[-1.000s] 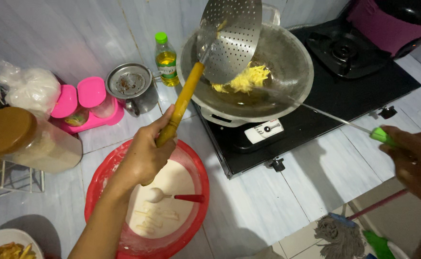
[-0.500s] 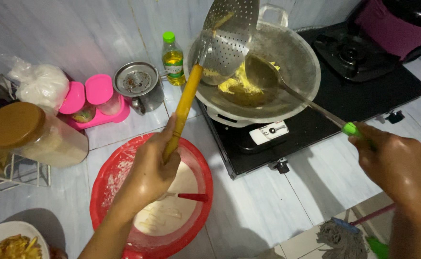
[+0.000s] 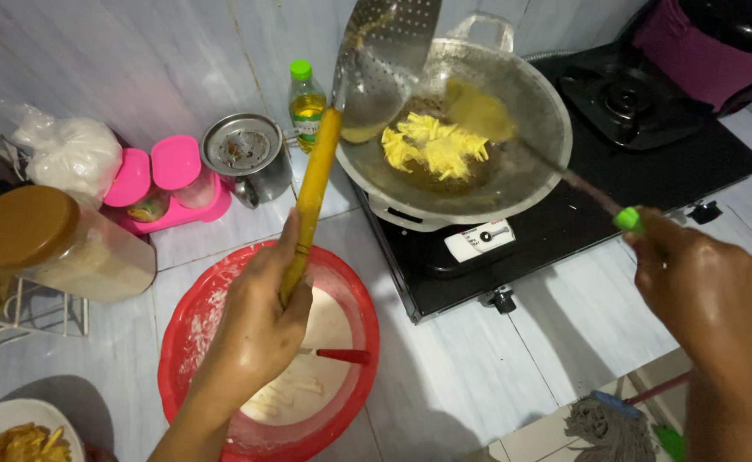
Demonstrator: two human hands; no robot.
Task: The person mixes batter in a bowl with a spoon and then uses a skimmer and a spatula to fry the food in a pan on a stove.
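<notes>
White counter (image 3: 470,385): red batter bowl (image 3: 352,291) beside stove (image 3: 650,171), wok (image 3: 530,162).

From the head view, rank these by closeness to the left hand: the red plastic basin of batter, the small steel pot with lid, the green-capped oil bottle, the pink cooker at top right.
1. Red plastic basin of batter, directly under the left hand.
2. Small steel pot with lid, beyond it by the wall.
3. Green-capped oil bottle, farther back.
4. Pink cooker, far right corner.

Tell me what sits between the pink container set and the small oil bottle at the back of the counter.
In the head view, a lidded steel pot stands between the pink container set and the oil bottle.
</notes>
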